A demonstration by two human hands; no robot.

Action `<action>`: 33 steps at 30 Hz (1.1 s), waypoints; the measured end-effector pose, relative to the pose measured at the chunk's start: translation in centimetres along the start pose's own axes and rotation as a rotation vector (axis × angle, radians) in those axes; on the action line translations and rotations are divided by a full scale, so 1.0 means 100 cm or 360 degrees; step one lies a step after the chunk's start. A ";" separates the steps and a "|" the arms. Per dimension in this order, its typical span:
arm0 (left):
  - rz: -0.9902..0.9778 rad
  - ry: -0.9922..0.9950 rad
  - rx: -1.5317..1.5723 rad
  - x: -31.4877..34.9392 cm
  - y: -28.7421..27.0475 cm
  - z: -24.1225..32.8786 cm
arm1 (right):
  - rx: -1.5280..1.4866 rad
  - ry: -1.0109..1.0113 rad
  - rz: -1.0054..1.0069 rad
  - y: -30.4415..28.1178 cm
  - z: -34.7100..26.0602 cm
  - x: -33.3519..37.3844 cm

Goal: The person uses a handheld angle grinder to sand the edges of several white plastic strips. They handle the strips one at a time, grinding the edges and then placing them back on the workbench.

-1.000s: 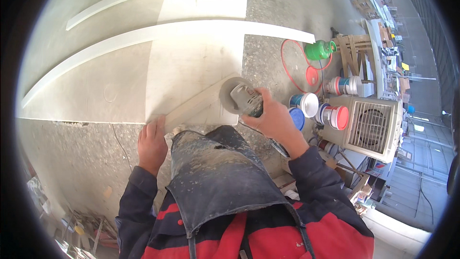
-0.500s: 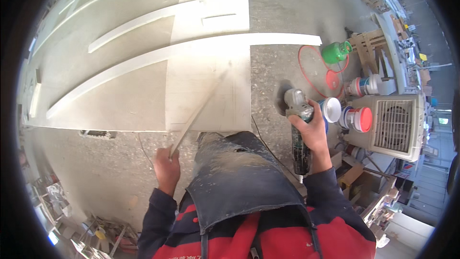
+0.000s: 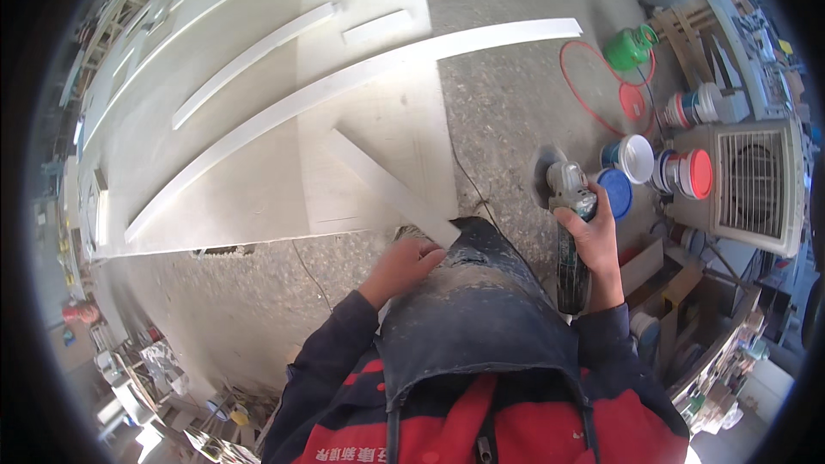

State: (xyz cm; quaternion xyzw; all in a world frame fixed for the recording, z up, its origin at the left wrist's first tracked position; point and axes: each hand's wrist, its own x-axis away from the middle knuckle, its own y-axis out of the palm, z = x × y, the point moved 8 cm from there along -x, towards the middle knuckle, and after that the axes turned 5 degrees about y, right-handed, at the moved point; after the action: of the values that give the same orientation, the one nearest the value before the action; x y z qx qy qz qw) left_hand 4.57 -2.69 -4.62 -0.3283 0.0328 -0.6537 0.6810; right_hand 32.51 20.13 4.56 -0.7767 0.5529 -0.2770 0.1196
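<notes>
My right hand (image 3: 593, 236) is wrapped round an angle grinder (image 3: 570, 193), held upright to the right of my lap. Its disc (image 3: 543, 176) is a grey, see-through blur at the far end. A flat white strip (image 3: 391, 187) lies slantwise over the front edge of the white-topped table (image 3: 232, 206). The strip's near end juts out above my apron-covered thigh. My left hand (image 3: 402, 268) is closed at that near end, fingers together against it; the exact grip is partly hidden.
A long white strip (image 3: 344, 82) crosses the table and overhangs its right edge. Shorter strips (image 3: 253, 64) lie beyond it. To the right stand a green gas cylinder (image 3: 630, 47) with a red hose (image 3: 571, 99), several buckets (image 3: 636, 159) and a grilled cooler (image 3: 748, 176). A cable (image 3: 473, 176) runs along the floor.
My left hand has moved right to my lap. The strip's near end has swung right with it, and its broad face now shows. The grinder stays in my right hand, slightly farther right.
</notes>
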 end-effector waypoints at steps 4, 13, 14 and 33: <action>0.0448 0.0509 -0.0871 -0.014 -0.085 0.036 | -0.0038 0.0031 0.0041 -0.018 0.015 0.005; 0.0031 0.0822 -0.1533 -0.074 -0.161 0.016 | -0.0265 0.0090 0.0090 -0.028 0.025 0.018; 0.0008 0.0786 -0.1458 -0.073 -0.165 0.013 | -0.0311 0.0086 0.0092 -0.028 0.023 0.021; -0.0294 -0.0029 -0.0254 -0.025 -0.132 -0.038 | 0.0809 -0.0387 -0.0635 0.143 -0.066 0.044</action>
State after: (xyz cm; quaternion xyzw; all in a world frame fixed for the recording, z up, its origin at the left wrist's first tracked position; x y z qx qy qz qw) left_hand -9.11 -1.01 -2.11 -0.3890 0.0480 -0.7061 0.5898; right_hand 18.51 11.72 4.25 -0.8423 0.2851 -0.3292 0.3178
